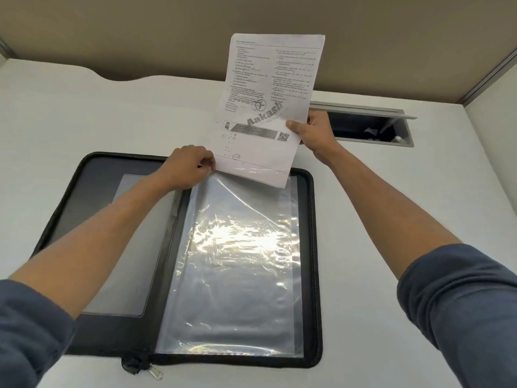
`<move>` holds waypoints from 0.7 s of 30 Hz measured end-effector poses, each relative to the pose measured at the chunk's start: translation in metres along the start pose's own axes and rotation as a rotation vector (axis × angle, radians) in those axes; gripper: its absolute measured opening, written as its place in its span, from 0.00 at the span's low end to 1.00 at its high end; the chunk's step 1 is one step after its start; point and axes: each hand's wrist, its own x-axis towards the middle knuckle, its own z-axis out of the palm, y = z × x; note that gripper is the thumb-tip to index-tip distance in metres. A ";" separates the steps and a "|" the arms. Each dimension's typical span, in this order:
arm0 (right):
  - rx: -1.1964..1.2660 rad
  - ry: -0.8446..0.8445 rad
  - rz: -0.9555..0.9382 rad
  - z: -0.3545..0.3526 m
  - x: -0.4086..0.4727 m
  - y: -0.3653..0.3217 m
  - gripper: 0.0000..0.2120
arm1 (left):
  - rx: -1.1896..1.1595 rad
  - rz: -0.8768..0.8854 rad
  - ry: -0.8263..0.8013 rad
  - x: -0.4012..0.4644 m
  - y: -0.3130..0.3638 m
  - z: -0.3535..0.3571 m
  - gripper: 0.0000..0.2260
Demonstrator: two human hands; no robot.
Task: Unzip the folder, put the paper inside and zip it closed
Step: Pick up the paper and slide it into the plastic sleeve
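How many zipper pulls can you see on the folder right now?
1: a metal zipper pull at the folder's near edge, by the spine, lying on the desk. A second slider may be hidden in the bunched zipper tape there.

- The setting appeared to be an office cubicle.
- A white desk (84, 113) filled most of the frame.
- A beige partition panel (167, 29) ran across the top.
- An open cable-access hatch (372, 127) was recessed at upper right.

Desk (84, 121) bare around folder (314, 247) — open cable hatch (372, 127) (far right).
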 end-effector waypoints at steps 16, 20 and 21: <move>-0.018 -0.126 0.009 0.001 0.004 -0.013 0.11 | -0.156 -0.041 -0.041 0.003 -0.018 -0.005 0.06; -0.086 -0.165 0.008 0.000 0.008 -0.017 0.11 | -0.087 -0.049 -0.094 0.008 -0.014 -0.009 0.06; -0.118 -0.164 0.005 -0.001 0.010 -0.017 0.11 | -0.054 -0.048 -0.114 0.009 -0.012 -0.010 0.06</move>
